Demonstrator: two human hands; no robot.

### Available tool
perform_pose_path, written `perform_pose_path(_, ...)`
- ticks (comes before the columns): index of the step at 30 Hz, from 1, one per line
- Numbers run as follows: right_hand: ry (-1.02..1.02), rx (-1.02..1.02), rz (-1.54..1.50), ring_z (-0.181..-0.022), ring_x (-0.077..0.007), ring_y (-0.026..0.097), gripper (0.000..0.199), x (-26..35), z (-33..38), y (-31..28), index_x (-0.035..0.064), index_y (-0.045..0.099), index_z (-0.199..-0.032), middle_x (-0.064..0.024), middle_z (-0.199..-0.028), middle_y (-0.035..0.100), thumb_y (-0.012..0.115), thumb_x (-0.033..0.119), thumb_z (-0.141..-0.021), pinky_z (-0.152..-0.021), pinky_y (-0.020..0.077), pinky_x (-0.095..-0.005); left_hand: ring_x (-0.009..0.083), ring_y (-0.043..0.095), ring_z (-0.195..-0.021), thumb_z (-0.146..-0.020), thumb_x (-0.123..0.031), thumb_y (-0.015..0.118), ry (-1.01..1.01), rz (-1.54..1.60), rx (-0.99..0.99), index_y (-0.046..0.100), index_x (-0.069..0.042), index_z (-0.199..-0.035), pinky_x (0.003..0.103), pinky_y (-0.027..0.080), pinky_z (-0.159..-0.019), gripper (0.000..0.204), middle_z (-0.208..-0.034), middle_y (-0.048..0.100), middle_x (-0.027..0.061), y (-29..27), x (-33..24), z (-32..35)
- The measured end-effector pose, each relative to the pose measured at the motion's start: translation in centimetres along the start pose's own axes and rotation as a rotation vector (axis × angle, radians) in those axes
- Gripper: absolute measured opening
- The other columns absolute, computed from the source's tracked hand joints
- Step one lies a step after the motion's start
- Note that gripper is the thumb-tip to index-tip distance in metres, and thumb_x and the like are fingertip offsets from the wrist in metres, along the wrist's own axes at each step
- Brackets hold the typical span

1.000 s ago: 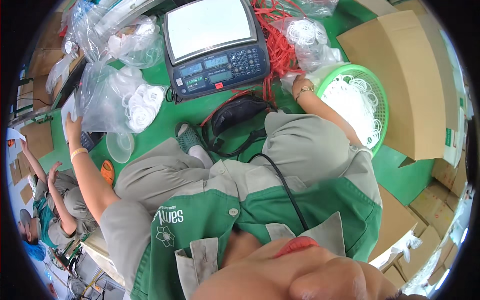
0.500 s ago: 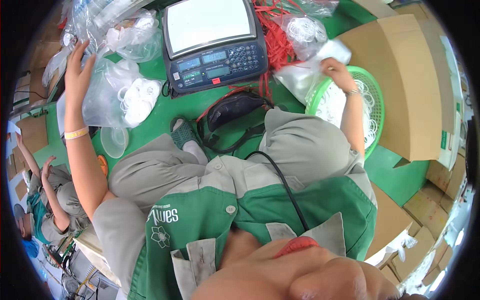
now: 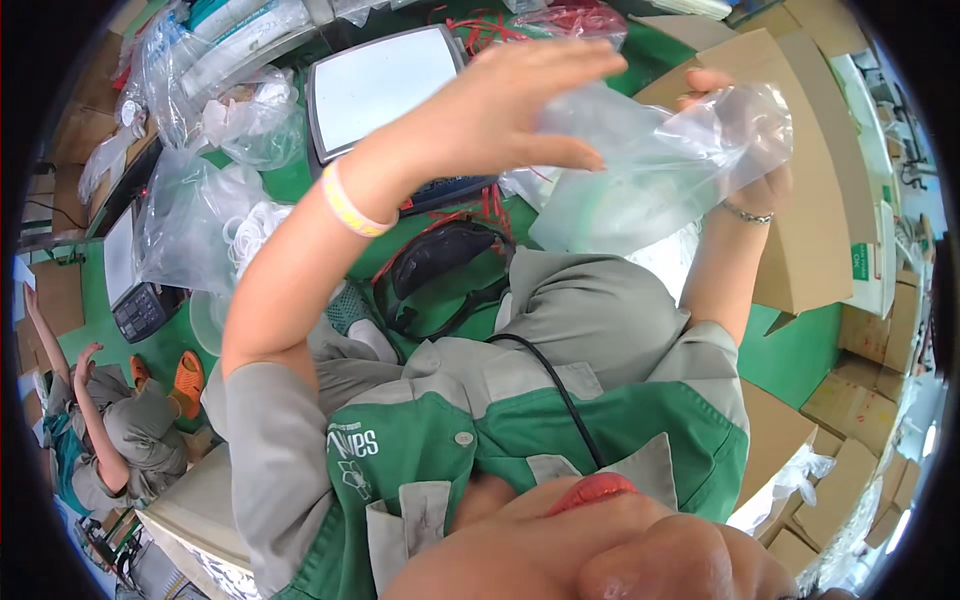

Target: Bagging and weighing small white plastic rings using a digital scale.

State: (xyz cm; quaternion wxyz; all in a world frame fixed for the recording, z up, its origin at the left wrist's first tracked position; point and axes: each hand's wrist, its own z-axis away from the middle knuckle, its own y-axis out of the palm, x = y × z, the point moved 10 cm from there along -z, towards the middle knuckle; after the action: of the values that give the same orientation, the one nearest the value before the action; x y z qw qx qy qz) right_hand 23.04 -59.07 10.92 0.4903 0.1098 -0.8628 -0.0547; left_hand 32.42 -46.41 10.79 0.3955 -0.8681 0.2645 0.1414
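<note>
A clear plastic bag (image 3: 650,165) is raised in front of me, above my lap. My right hand (image 3: 745,140) grips its right edge, a thin bracelet on the wrist. My left hand (image 3: 505,110) is flat with fingers spread, pressed against the bag's left side; a yellow band circles that wrist. Behind the hands lies a grey weighing scale (image 3: 380,85) with a white platform and a dark keypad partly hidden by my arm.
Clear bags of white rings (image 3: 225,225) pile up at left on the green surface (image 3: 790,350). A black pouch (image 3: 440,260) lies by my knee. Cardboard boxes (image 3: 800,220) stand at right. Another person (image 3: 110,440) sits at lower left beside orange sandals (image 3: 185,375).
Both hands have risen from the table toward the camera. The right hand has lifted the clear bag off the green basket, and the left hand has come over from the left pile onto the bag.
</note>
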Motion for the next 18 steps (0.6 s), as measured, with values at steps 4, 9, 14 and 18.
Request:
perform_pose_path(4,-0.01,-0.105,-0.042,-0.109,-0.0391,0.048,0.028,-0.8,-0.2,-1.2,-0.0031,0.051,-0.104,-0.0333,-0.122,0.039,0.037,0.017,-0.089,-0.089,0.0409,-0.0461,0.0259,0.056,-0.097,-0.079,-0.016,0.062,-0.196,0.104,0.245,0.057,-0.002,-0.106,0.035,0.042,-0.085,0.032,-0.104,0.06,0.0116,2.0,0.8,0.6)
perform_pose_path(9,-0.05,-0.541,-0.016,-0.109,-0.0287,0.047,0.034,-2.4,2.6,-7.5,-0.0026,0.043,-0.117,-0.026,-0.122,0.044,0.039,0.019,-0.092,-0.089,0.0398,-0.0369,0.0239,0.055,-0.097,-0.077,-0.02,0.064,-0.193,0.018,-0.114,0.06,-0.005,-0.101,0.034,0.043,-0.084,0.028,-0.109,0.059,0.0078,-1.5,0.5,1.2)
perform_pose_path(14,-0.08,-0.301,-0.238,-0.108,-0.0295,0.049,0.028,-3.2,1.1,-4.6,-0.005,0.043,-0.113,-0.0259,-0.123,0.043,0.035,0.01,-0.091,-0.088,0.0422,-0.0385,0.0202,0.055,-0.096,-0.072,-0.015,0.066,-0.018,-0.408,-0.101,0.059,-0.011,-0.107,0.031,0.047,-0.074,0.036,-0.116,0.053,0.0092,1.4,-1.0,2.6)
perform_pose_path(18,-0.105,-0.434,-0.435,-0.108,-0.0323,0.051,0.026,-3.6,1.6,-6.1,-0.0072,0.041,-0.111,-0.0267,-0.122,0.044,0.034,0.005,-0.089,-0.088,0.0442,-0.0418,0.0205,0.055,-0.081,-0.074,-0.01,0.064,-0.027,-0.353,-0.138,0.058,-0.013,-0.111,0.03,0.048,-0.067,0.038,-0.103,0.057,0.0073,0.2,-1.0,2.1)
